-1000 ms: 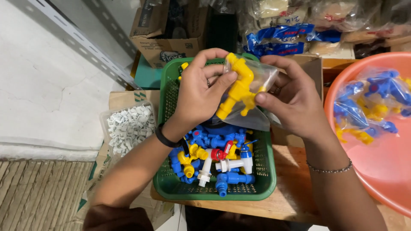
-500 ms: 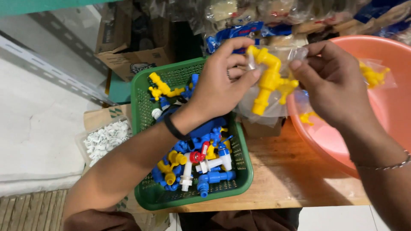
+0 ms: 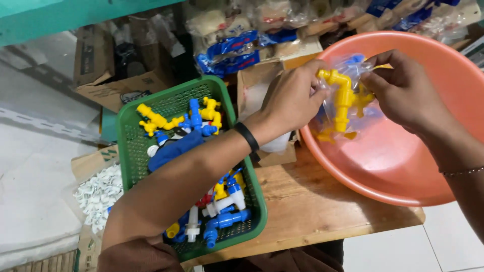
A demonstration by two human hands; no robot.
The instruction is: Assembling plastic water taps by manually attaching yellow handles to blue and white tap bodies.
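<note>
Hands together over the salmon-pink basin (image 3: 403,171), both clamped on one clear plastic bag (image 3: 370,113) with a yellow plastic tap (image 3: 343,98) inside it. Left hand (image 3: 292,100), black band (image 3: 247,137) at the wrist, pinching the bag's left side with fingers curled against the tap's bent top. Right hand (image 3: 403,93), thin bracelet (image 3: 461,172) on the wrist, gripping the bag's right edge just beside the tap's body. Tap upright, spout end pointing down, held above the basin's inner wall and not touching it; smaller yellow pieces visible low in the same bag, too crumpled to tell apart. Basin resting on the wooden counter (image 3: 312,206), its rim jutting past the counter's right edge. Green mesh basket (image 3: 131,151) to the left on the same counter, under the left forearm, filled with loose blue, yellow and white plastic taps (image 3: 222,211) plus a red part. Bag of small white fittings (image 3: 98,194) lying just left of the basket, lower down. Behind, open cardboard boxes (image 3: 108,70) and a heap of clear packets with blue wrappers (image 3: 237,48).
</note>
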